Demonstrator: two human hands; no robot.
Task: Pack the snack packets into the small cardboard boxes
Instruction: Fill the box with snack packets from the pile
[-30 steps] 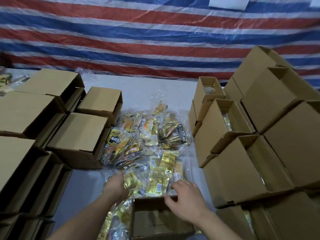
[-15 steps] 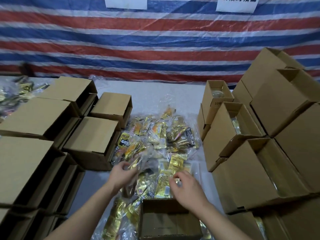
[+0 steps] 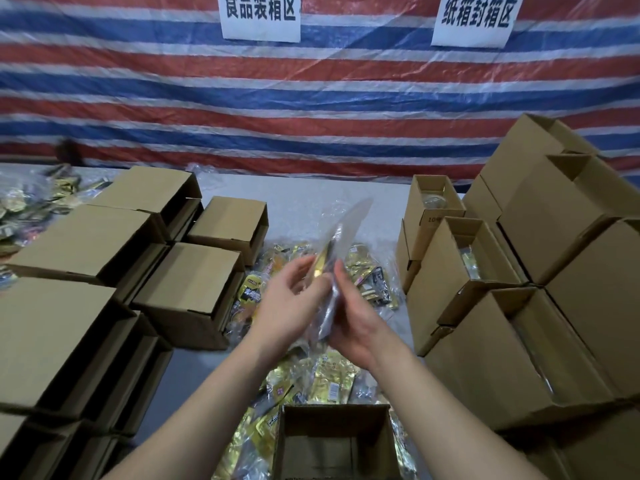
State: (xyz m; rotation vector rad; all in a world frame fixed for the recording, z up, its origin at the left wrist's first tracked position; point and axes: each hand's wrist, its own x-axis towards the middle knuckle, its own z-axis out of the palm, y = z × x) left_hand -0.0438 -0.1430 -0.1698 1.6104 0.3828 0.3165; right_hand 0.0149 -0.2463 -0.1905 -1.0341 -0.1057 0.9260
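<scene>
A clear bag of gold snack packets [image 3: 332, 271] stands on edge in the air above the table, pressed between my two hands. My left hand [image 3: 287, 303] holds its left side, and my right hand [image 3: 356, 320] holds its right side with fingers along it. Below lies a heap of gold and yellow snack packets [image 3: 329, 386] on the table. An open small cardboard box [image 3: 336, 441] sits at the near edge, under my forearms; its inside looks dark.
Stacks of cardboard boxes [image 3: 83, 244] lying on their sides fill the left. Upright open boxes [image 3: 485, 327], some with packets inside, crowd the right. More bagged packets [image 3: 31, 206] lie far left. A striped tarp [image 3: 311, 98] with two paper signs hangs behind the table.
Both hands rose from the packet heap, lifting a bag of packets up between them. The camera tilted upward, showing more of the tarp and signs.
</scene>
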